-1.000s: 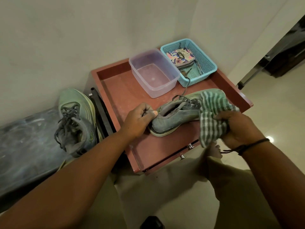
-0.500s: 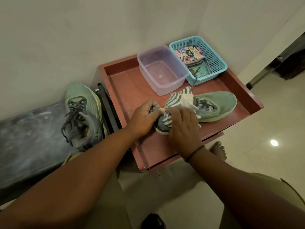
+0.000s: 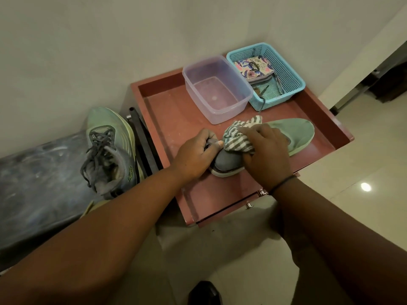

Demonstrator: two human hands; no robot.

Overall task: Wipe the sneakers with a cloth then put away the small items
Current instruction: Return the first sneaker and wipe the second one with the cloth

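So two sneakers: one on the cabinet point(image 3: 167, 111), heel gripped by left hand point(image 3: 196, 155), right hand point(image 3: 266, 155) clutching cloth point(image 3: 237, 139) on it, behind it one tub point(image 3: 217, 89), one basket point(image 3: 290, 71); second sneaker point(image 3: 110, 148) left of cabinet.

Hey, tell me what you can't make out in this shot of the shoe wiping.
Head view only:
- Laces and middle of the sneaker on the red table: hidden under the striped cloth and right hand.
- Its heel: covered by the left hand.
- Small items in the blue basket: under the floral pouch, too dim.
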